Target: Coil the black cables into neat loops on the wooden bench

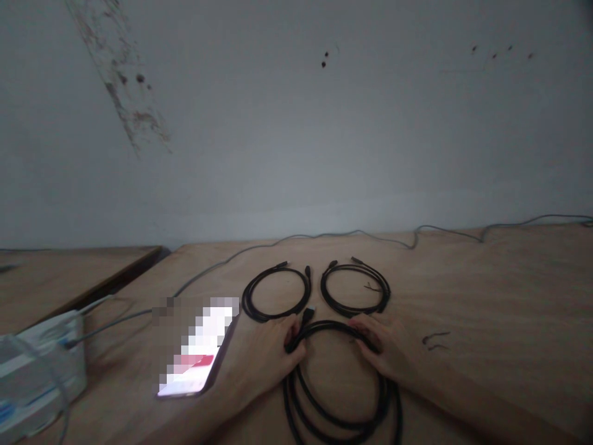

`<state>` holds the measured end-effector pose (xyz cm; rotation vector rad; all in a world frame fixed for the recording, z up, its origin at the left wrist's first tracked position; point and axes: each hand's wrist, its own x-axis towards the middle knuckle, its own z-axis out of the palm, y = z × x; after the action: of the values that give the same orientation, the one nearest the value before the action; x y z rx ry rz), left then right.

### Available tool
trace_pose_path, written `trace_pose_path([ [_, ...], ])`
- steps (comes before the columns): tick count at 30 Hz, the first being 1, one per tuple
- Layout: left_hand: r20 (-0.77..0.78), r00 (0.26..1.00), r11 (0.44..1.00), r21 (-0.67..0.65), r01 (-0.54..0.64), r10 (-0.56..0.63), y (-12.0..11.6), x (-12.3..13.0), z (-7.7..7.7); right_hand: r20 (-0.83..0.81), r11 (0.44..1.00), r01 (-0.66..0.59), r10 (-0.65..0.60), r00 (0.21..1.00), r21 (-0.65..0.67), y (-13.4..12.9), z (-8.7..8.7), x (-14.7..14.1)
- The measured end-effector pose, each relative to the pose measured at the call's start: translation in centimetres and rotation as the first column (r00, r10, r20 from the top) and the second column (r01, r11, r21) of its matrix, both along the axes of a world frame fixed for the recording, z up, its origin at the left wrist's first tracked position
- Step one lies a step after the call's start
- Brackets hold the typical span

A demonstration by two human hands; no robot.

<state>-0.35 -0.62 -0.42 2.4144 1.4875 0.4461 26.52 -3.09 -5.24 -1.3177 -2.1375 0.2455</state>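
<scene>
A large coil of black cable [340,425] lies on the wooden table at the bottom centre. My left hand [283,347] is closed around its upper left side, where a plug [307,314] sticks up by the fingers. On the upper right side, my right hand [377,343] grips the same coil between thumb and fingers. Behind my left hand rests a smaller black coil [247,296] with both plugs at its top. Another small black coil [388,294] lies behind my right hand, with a thin dark tie [372,287] inside its loop.
A lit phone [204,352] lies left of my left hand. At the far left stands a white box-like device [46,371] with cords. A grey cable [250,248] runs along the table's back by the wall. Thin dark ties [435,337] lie right of my right hand.
</scene>
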Motion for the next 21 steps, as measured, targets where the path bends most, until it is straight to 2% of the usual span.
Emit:
trace_pose_path([
  [7, -0.006, 1.0, 1.0, -0.025, -0.001, 0.001, 0.4, -0.3, -0.7, 0.024, 0.997, -0.038, 0.036, 0.999, 0.069, -0.1, -0.1, 0.0],
  [10, -0.002, 1.0, 1.0, -0.015, 0.015, -0.015, 0.4, -0.4, -0.6, 0.029, 0.994, -0.071, 0.069, 0.997, 0.081, 0.0, -0.4, 0.3],
  [14, -0.015, 1.0, 1.0, 0.004, 0.021, -0.021, 0.2, -0.2, -0.3, 0.045, 0.996, -0.037, 0.034, 0.998, 0.075, 0.2, -0.6, 0.4],
  [21, -0.031, 0.999, 1.0, -0.024, 0.008, -0.009, 0.1, 0.0, 0.1, -0.021, 0.999, -0.013, 0.014, 1.0, 0.039, -0.1, 1.1, 0.1],
])
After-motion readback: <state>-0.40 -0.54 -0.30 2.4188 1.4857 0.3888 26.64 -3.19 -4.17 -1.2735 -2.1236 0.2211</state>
